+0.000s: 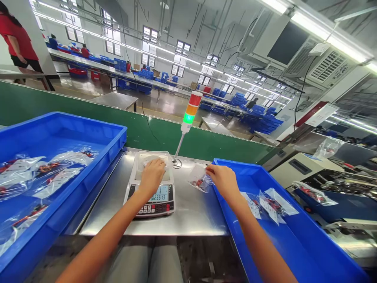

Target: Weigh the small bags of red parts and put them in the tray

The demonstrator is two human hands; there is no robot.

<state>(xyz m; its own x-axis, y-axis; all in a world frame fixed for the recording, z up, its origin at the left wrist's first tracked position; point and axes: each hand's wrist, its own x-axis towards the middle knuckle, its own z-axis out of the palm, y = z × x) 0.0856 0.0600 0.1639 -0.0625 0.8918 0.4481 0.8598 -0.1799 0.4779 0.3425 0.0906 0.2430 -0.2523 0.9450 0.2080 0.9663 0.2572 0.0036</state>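
Note:
My left hand (pixel 153 172) lies over the pan of a digital counting scale (pixel 156 210), its fingers curled on a clear plastic bag (pixel 146 160) that is mostly covered by the hand. The scale's display is lit. To the right, my right hand (pixel 221 175) pinches the top corner of a clear bag of small red parts (pixel 199 183). That bag hangs just above the steel table (pixel 191 216), beside the left rim of the right blue tray (pixel 259 167).
A large blue tray (pixel 112 131) with several bagged parts stands at left. The right tray also holds several bags (pixel 273 204). Behind the scale rises a signal tower (pixel 192 110) with its green lamp lit, before a green partition (pixel 141 129). A machine (pixel 303 167) stands at right.

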